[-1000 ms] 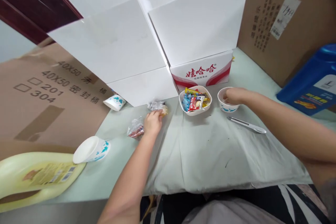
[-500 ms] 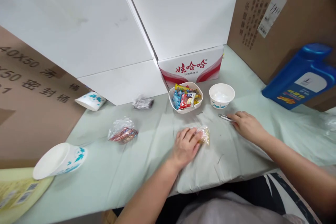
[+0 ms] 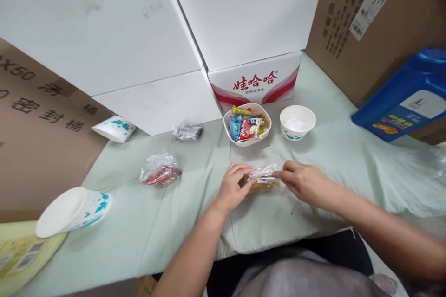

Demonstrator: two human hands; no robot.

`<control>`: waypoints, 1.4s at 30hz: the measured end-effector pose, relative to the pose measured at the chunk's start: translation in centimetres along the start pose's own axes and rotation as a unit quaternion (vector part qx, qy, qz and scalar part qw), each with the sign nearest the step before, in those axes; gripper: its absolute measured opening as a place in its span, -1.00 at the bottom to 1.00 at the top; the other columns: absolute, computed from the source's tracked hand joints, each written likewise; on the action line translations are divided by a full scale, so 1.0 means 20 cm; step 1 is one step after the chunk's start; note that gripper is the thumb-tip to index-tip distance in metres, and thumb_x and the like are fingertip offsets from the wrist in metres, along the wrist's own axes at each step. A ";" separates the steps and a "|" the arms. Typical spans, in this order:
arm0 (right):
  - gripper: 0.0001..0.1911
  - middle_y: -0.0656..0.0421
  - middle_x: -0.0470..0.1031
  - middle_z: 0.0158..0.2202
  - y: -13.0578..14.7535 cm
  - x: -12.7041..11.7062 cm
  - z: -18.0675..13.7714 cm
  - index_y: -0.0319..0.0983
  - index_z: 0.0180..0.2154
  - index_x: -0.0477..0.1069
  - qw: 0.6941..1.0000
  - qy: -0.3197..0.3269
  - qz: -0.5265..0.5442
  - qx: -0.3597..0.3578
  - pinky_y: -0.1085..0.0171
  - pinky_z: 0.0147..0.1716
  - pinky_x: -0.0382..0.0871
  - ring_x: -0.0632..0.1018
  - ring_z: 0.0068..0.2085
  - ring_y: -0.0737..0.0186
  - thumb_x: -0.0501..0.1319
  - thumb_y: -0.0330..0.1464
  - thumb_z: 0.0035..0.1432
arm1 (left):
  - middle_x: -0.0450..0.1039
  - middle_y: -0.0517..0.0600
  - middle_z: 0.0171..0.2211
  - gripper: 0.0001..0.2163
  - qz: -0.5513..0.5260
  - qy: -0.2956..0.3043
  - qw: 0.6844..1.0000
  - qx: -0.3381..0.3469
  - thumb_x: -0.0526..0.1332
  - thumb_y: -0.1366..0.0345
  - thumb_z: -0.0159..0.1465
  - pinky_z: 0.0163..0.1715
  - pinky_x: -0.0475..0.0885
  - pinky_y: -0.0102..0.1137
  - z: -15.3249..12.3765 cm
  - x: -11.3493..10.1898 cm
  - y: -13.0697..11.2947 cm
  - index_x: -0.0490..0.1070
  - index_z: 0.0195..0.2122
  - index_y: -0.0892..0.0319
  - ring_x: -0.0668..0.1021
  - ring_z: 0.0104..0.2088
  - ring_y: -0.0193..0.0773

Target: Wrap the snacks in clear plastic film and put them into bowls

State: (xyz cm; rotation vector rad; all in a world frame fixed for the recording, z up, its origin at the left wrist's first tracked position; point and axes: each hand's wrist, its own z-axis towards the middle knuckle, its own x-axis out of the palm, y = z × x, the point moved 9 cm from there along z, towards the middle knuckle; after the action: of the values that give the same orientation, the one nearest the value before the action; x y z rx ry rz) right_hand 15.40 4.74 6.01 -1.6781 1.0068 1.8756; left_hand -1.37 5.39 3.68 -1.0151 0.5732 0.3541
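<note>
Working a clear bag (image 3: 267,187) of yellow contents on the pale green cloth (image 3: 195,222), a person keeps both hands close at mid-table, just in front of the snack bowl (image 3: 245,143). The left hand (image 3: 232,188) curls at the bag's left end, thumb and fingers seemingly clamped on the plastic. The right hand (image 3: 306,184) comes in from the other end, its fingertips bunched and apparently pinching a slim tool (image 3: 266,177) that lies across the bag; its kind is hard to make out. The step in hand looks like putting the tool to the plastic. The next move appears to call for a firm left grip and a controlled push or draw of the tool, well away from the left fingertips.

By count: two hands, one tool, three bags in all, the others a red-filled bag (image 3: 162,177) and a dark bag (image 3: 190,133), both left of the hands. One bowl holds snacks too jumbled to number. Three leaf-print cups (image 3: 294,136) show, one right of the bowl, two farther left. Two bottles, one blue (image 3: 390,116), one yellow (image 3: 33,257), flank the scene.
</note>
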 end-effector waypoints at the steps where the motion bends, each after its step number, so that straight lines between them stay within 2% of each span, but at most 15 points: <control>1: -0.62 0.13 0.45 -0.25 -0.08 0.00 -0.03 -0.09 0.07 0.43 1.000 0.003 -0.001 0.020 0.29 -0.39 0.33 0.53 -0.37 0.25 0.04 -0.44 0.28 | 0.52 0.06 -0.24 -0.88 -0.007 -0.010 1.000 -0.007 0.26 0.29 0.25 -0.13 0.45 -0.23 0.00 -0.01 0.00 0.48 -0.20 0.13 0.51 -0.16 -0.16; 5: -0.67 0.09 0.49 -0.28 -0.38 0.00 -0.17 -0.15 -0.07 0.52 0.992 -0.013 -0.039 0.123 0.21 -0.32 0.40 0.55 -0.33 0.17 0.03 -0.44 0.27 | 0.50 0.08 -0.19 -0.93 -0.049 -0.064 0.993 -0.082 0.20 0.29 0.26 -0.17 0.44 -0.31 -0.01 -0.05 0.05 0.42 -0.29 0.16 0.53 -0.15 -0.19; 7: -0.73 0.03 0.52 -0.25 -0.44 -0.03 -0.20 -0.19 -0.18 0.55 0.987 -0.065 -0.049 0.142 0.10 -0.21 0.43 0.55 -0.21 0.04 0.07 -0.39 0.28 | 0.50 0.09 -0.09 -0.96 -0.104 -0.090 0.982 -0.132 0.17 0.32 0.24 -0.08 0.41 -0.29 -0.03 -0.07 0.10 0.33 -0.33 0.14 0.53 -0.06 -0.17; 9: -0.75 -0.02 0.53 -0.16 -0.39 -0.06 -0.19 -0.22 -0.20 0.54 0.984 -0.131 -0.018 0.123 -0.01 -0.09 0.41 0.51 -0.08 -0.05 0.11 -0.29 0.29 | 0.49 0.09 -0.02 -0.92 -0.171 -0.112 0.963 -0.175 0.16 0.34 0.21 -0.03 0.39 -0.27 -0.05 -0.07 0.14 0.23 -0.35 0.12 0.53 -0.01 -0.17; 11: -0.70 -0.05 0.49 -0.05 -0.27 -0.07 -0.13 -0.22 -0.06 0.48 0.981 -0.169 0.053 0.081 -0.03 -0.02 0.40 0.48 -0.01 -0.04 0.14 -0.21 0.28 | 0.50 0.09 -0.02 -0.87 -0.214 -0.127 0.949 -0.196 0.19 0.34 0.18 -0.06 0.40 -0.28 -0.05 -0.08 0.17 0.21 -0.29 0.11 0.54 -0.05 -0.19; 15: -0.33 -0.11 0.38 0.13 0.00 -0.01 0.03 -0.22 0.20 0.25 0.979 -0.142 0.149 0.003 -0.12 0.06 0.34 0.40 0.12 -0.09 0.31 -0.12 0.12 | 0.51 -0.03 -0.26 -0.52 -0.215 -0.088 0.953 -0.193 0.32 0.27 0.09 -0.21 0.41 -0.39 -0.03 -0.06 0.17 0.26 0.05 0.11 0.55 -0.23 -0.27; 17: -0.33 -0.12 0.36 0.14 0.08 0.03 0.08 -0.22 0.17 0.28 0.982 -0.116 0.151 -0.016 -0.14 0.06 0.33 0.38 0.13 -0.12 0.36 -0.18 0.06 | 0.48 -0.06 -0.35 -0.55 -0.198 -0.058 0.958 -0.200 0.35 0.23 0.07 -0.27 0.39 -0.42 -0.03 -0.04 0.18 0.38 0.00 0.14 0.53 -0.31 -0.29; 21: -0.74 -0.01 0.49 -0.07 0.06 0.03 0.09 -0.21 -0.05 0.43 0.979 -0.124 0.158 -0.022 -0.03 -0.02 0.39 0.46 -0.02 0.00 0.22 -0.39 0.19 | 0.45 -0.05 -0.42 -0.80 -0.186 -0.105 0.944 -0.250 0.28 0.14 0.15 -0.36 0.36 -0.44 -0.05 -0.08 0.26 0.47 -0.35 0.18 0.48 -0.40 -0.31; 24: -0.80 0.00 0.50 -0.09 -0.03 -0.06 0.03 -0.20 -0.09 0.43 0.959 -0.201 0.198 -0.017 0.01 -0.03 0.41 0.49 -0.02 0.05 0.19 -0.38 0.23 | 0.37 -0.13 -0.49 -0.78 -0.205 -0.184 0.919 -0.281 0.24 0.10 0.16 -0.43 0.33 -0.49 -0.09 -0.13 0.32 0.40 -0.34 0.15 0.43 -0.48 -0.36; 27: -0.80 0.01 0.51 -0.05 -0.10 -0.10 -0.02 -0.16 -0.09 0.43 0.945 -0.243 0.220 -0.013 0.01 0.00 0.42 0.50 0.01 0.07 0.20 -0.36 0.23 | 0.31 -0.16 -0.53 -0.81 -0.194 -0.186 0.918 -0.293 0.22 0.14 0.16 -0.48 0.30 -0.50 -0.10 -0.12 0.34 0.34 -0.32 0.14 0.39 -0.52 -0.38; 32: -0.82 -0.01 0.50 -0.01 -0.14 -0.03 -0.02 -0.18 -0.12 0.45 0.953 -0.223 0.206 0.010 -0.02 0.03 0.43 0.50 0.04 0.05 0.21 -0.36 0.22 | 0.39 -0.11 -0.47 -0.94 0.000 -0.153 0.953 -0.260 0.18 0.29 0.20 -0.41 0.34 -0.42 -0.09 -0.16 0.29 0.38 -0.32 0.13 0.44 -0.46 -0.31; 35: -0.84 -0.03 0.49 -0.02 -0.12 0.02 0.00 -0.19 -0.15 0.46 0.961 -0.198 0.192 0.014 -0.03 0.02 0.43 0.50 0.03 0.04 0.23 -0.33 0.21 | 0.49 0.02 -0.24 -0.83 0.096 -0.151 0.971 -0.161 0.19 0.33 0.21 -0.21 0.40 -0.31 -0.05 -0.19 0.18 0.42 -0.16 0.15 0.51 -0.22 -0.18; 37: -0.80 -0.05 0.48 -0.01 -0.10 0.01 0.00 -0.20 -0.14 0.45 0.962 -0.206 0.179 0.008 -0.04 0.01 0.43 0.48 0.03 0.01 0.26 -0.28 0.20 | 0.48 0.07 -0.12 -0.72 0.101 -0.114 0.984 -0.089 0.19 0.30 0.26 -0.14 0.41 -0.29 -0.02 -0.16 0.11 0.39 0.00 0.15 0.50 -0.11 -0.15; 39: -0.79 -0.06 0.46 0.00 -0.08 0.00 0.01 -0.21 -0.16 0.46 0.962 -0.221 0.162 -0.003 -0.04 0.00 0.42 0.47 0.03 -0.01 0.27 -0.26 0.19 | 0.48 0.06 -0.14 -0.67 0.096 -0.064 0.992 -0.056 0.21 0.28 0.28 -0.14 0.42 -0.29 -0.01 -0.10 0.06 0.37 0.07 0.14 0.50 -0.12 -0.16; 42: -0.90 -0.02 0.48 -0.05 -0.06 -0.02 0.01 -0.20 -0.23 0.46 0.960 -0.231 0.156 -0.022 0.00 -0.04 0.43 0.48 -0.03 0.04 0.19 -0.34 0.25 | 0.46 -0.01 -0.32 -0.80 0.110 -0.012 0.992 -0.058 0.22 0.35 0.27 -0.21 0.43 -0.32 -0.01 -0.03 0.06 0.49 -0.08 0.14 0.49 -0.24 -0.20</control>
State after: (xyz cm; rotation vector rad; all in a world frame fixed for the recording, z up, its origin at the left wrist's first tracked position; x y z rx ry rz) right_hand 16.14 5.69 6.06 -1.0597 1.0742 2.3578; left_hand -2.62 5.88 3.12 -1.0606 0.6514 0.5994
